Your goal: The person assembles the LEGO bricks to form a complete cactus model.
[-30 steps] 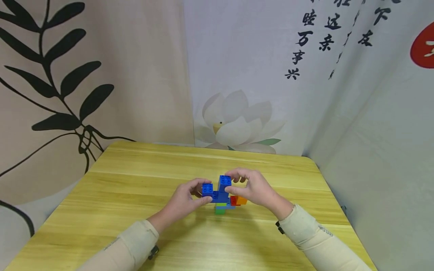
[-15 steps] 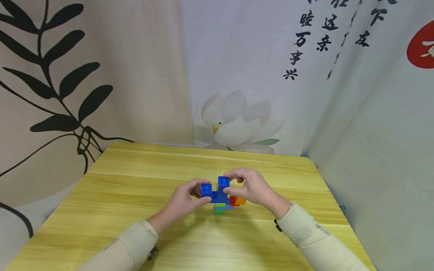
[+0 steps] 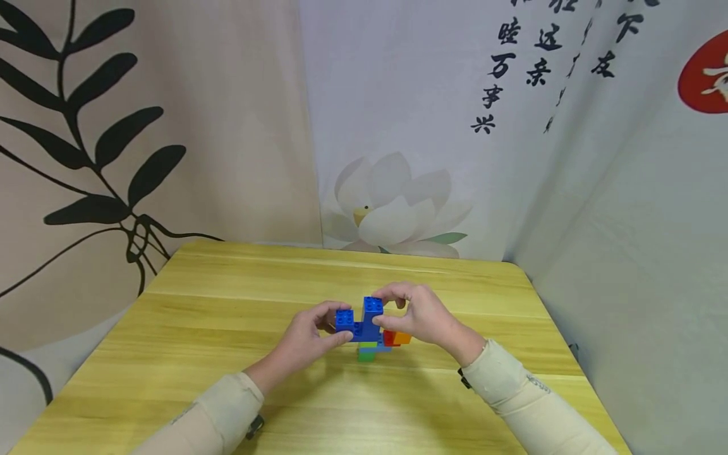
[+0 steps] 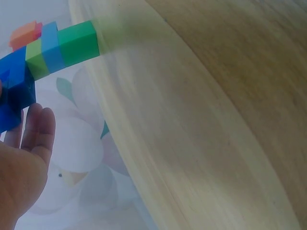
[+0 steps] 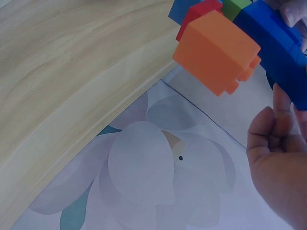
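A structure of joined toy building bricks stands upright on the table near the middle of the head view. My left hand (image 3: 313,332) pinches the lower blue brick (image 3: 344,320) on its left side, thumb in front. My right hand (image 3: 423,316) holds the taller blue stack (image 3: 373,309) between thumb and fingers. Below the blue bricks are a lime-green one, a light blue brick (image 3: 383,348) and a green brick (image 4: 79,43) at the bottom. A red brick (image 3: 389,338) and an orange brick (image 5: 216,52) jut out to the right, under my right hand.
The wooden table (image 3: 227,303) extends around both hands. Behind it hangs a pale curtain (image 3: 250,126) printed with a plant, a lotus and writing; another fold runs along the right side. Dark bands show at both wrists, below the sleeves (image 3: 506,379).
The head view has shifted slightly, so the scene sits a little further left. Both hands keep their hold on the blue bricks, and the structure looks almost unchanged.
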`<state>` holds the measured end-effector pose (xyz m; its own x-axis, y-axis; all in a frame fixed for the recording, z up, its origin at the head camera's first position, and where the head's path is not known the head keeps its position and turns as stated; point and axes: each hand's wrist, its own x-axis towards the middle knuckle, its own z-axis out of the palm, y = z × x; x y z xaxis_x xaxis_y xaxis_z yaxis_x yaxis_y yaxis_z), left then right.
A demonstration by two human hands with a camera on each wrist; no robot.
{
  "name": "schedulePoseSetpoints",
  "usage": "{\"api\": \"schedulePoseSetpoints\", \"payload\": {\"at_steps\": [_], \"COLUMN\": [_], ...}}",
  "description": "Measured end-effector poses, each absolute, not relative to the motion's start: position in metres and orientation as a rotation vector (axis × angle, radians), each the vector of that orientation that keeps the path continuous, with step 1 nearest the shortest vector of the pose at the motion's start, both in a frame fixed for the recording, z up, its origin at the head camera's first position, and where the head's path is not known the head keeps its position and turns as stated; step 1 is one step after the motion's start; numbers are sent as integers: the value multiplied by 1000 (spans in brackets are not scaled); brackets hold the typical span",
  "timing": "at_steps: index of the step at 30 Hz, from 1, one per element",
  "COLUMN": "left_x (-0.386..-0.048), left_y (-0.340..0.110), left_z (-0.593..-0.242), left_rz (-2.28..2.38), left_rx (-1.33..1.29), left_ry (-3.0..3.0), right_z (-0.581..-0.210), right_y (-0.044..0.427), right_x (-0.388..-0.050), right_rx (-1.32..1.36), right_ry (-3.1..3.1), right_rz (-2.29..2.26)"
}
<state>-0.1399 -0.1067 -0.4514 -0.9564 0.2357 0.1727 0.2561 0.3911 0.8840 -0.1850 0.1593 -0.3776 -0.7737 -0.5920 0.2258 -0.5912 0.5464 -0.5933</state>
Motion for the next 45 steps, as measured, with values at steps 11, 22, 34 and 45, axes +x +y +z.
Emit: {"api": "schedulePoseSetpoints", "payload": {"at_steps": [11, 22, 34, 45], "left_x": [-139, -139, -136, -131], "left_y": [-107, -108, -115, -129], "left_z": [-451, -451, -450, -453], "left_rz": [-1650, -1632, -1665, -1606], "left_rx": [-465, -434, -372, -366], "left_ry": [-2603, -2626, -2609, -2601], "right_z": [-379, -387, -412, -443], "right_y": [158, 161, 216, 243], "right_x": [-185, -185, -188, -181], "right_rx": [-1032, -1016, -856, -708], "right_ry": [2749, 2699, 2650, 2576], "right_rz": [-1069, -1130, -1328, -1353]}}
